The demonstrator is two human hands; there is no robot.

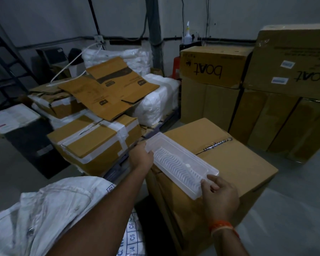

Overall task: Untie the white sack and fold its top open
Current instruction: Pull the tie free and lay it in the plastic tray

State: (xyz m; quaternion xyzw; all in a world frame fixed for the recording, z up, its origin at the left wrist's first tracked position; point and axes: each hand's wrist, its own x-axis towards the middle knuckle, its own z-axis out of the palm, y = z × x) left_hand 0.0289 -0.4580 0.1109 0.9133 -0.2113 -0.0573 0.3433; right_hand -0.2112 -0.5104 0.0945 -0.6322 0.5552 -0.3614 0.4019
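Your left hand [141, 156] grips the far end of a clear plastic tray [175, 159], fingers curled round its rim; your right hand [219, 195] pinches the near end between thumb and fingers. The tray is long, shallow and see-through, with a ribbed white insert, and it rests on a smooth brown cardboard box [235, 163]. The white sack [50, 209] sits low on your left under your forearm, woven, crumpled and soft. You have not touched it; I cannot see its tie, so untying and folding seemingly remain.

Storeroom: stacked cardboard boxes [216, 67]
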